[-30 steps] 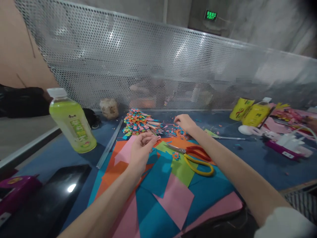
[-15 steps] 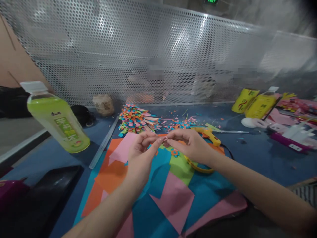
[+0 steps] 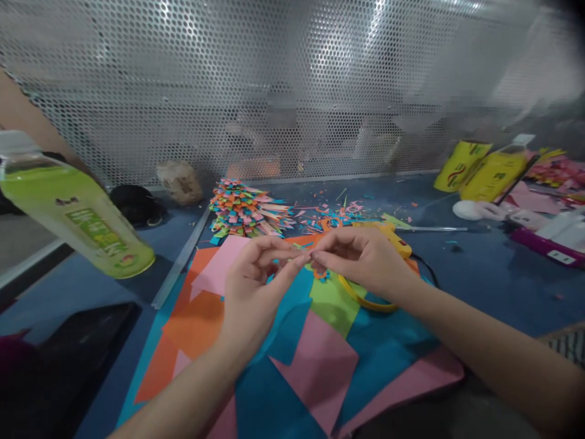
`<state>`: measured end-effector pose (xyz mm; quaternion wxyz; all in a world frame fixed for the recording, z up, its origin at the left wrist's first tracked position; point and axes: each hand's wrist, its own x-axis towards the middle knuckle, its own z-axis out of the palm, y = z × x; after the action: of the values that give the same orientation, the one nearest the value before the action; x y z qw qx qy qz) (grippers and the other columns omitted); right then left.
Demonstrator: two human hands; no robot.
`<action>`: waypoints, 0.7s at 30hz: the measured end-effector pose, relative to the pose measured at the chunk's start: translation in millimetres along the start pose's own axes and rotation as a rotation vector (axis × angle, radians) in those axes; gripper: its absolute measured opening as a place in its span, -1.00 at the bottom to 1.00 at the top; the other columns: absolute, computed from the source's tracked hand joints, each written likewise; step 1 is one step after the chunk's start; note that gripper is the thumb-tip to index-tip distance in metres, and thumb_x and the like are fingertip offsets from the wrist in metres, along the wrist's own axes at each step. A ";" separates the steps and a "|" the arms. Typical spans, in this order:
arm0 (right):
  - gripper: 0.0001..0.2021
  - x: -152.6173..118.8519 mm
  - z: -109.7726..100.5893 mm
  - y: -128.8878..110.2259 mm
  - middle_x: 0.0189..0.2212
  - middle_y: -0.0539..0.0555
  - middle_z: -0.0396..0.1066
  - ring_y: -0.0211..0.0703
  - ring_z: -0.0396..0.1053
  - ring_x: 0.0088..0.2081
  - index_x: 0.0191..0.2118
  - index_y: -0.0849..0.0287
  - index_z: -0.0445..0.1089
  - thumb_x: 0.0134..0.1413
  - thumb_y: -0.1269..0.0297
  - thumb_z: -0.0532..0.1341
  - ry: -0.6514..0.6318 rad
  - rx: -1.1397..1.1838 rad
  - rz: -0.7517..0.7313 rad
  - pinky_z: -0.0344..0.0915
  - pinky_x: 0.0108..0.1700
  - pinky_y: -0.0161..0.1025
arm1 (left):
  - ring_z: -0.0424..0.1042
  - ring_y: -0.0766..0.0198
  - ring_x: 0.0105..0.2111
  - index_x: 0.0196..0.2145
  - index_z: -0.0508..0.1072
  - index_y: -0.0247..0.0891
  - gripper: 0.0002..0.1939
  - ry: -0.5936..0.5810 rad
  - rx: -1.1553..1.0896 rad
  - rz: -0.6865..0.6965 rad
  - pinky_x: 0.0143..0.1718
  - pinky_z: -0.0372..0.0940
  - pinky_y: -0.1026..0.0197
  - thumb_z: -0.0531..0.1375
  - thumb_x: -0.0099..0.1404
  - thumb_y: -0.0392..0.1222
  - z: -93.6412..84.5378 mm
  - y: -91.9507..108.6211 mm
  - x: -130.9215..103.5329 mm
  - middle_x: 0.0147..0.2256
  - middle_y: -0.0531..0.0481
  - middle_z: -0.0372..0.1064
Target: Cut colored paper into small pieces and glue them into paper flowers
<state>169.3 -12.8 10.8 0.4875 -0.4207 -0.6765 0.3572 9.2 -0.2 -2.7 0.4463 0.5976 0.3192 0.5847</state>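
Observation:
My left hand (image 3: 256, 280) and my right hand (image 3: 365, 262) meet over the coloured paper, fingertips pinched together. Whatever lies between them is tiny and mostly hidden by the fingers. Just below the fingertips, a small orange and blue paper flower (image 3: 320, 272) lies on a green sheet (image 3: 331, 305). Pink paper (image 3: 315, 372), orange paper (image 3: 196, 323) and blue paper (image 3: 269, 396) overlap under my forearms. Beside my right hand are a yellow glue gun (image 3: 398, 241), partly covered, and a yellow curved band (image 3: 372, 306).
Behind my hands stands a cone of layered paper strips (image 3: 244, 210), with paper scraps (image 3: 340, 213) to its right. A green drink bottle (image 3: 82, 213) and a clear ruler-like strip (image 3: 180, 262) are at left. Yellow bottle (image 3: 493, 174) stands at right. A perforated metal screen (image 3: 283, 73) closes the back.
The view has tilted down and shifted slightly. My hands remain pinched together; my right fingers now cover more of the small flower and the glue gun.

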 end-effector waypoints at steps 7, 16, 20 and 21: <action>-0.95 -3.5 -3.2 -4.7 -0.53 -0.03 0.43 -0.32 0.38 -0.47 -0.47 0.19 0.42 -0.05 0.36 0.24 0.017 -0.042 -0.067 0.33 -0.40 -0.36 | 0.46 0.40 -0.36 -0.27 0.36 -0.19 -0.77 -0.057 -0.035 -0.006 -0.50 0.29 0.46 0.28 0.09 -0.24 -0.6 3.3 1.4 -0.35 0.08 0.48; -0.96 -9.3 -7.2 -15.5 -0.54 -0.03 0.43 -0.31 0.37 -0.49 -0.47 0.16 0.43 -0.06 0.35 0.25 0.023 -0.128 -0.115 0.33 -0.43 -0.34 | 0.47 0.44 -0.41 -0.28 0.36 -0.20 -0.74 -0.117 -0.128 -0.032 -0.44 0.34 0.47 0.27 0.07 -0.41 0.9 5.6 -2.2 -0.46 0.15 0.47; -0.89 -9.9 -8.9 -17.4 -0.52 -0.01 0.43 -0.29 0.37 -0.48 -0.46 0.15 0.42 0.02 0.31 0.19 0.048 -0.145 -0.074 0.32 -0.45 -0.33 | 0.47 0.41 -0.44 -0.32 0.34 -0.21 -0.75 -0.088 -0.138 -0.036 -0.53 0.31 0.45 0.27 0.06 -0.40 2.6 4.6 -0.4 -0.48 0.15 0.47; -0.88 -9.9 -9.3 -17.3 -0.51 0.00 0.43 -0.29 0.38 -0.47 -0.45 0.15 0.42 0.03 0.29 0.18 0.058 -0.148 -0.060 0.31 -0.45 -0.33 | 0.47 0.41 -0.44 -0.33 0.34 -0.21 -0.76 -0.083 -0.134 -0.035 -0.54 0.30 0.45 0.27 0.05 -0.40 2.8 4.9 -0.2 -0.49 0.15 0.46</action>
<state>176.1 -28.0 25.2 0.4850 -0.4452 -0.6990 0.2792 11.2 -2.8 1.8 0.5085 0.5845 0.2710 0.5713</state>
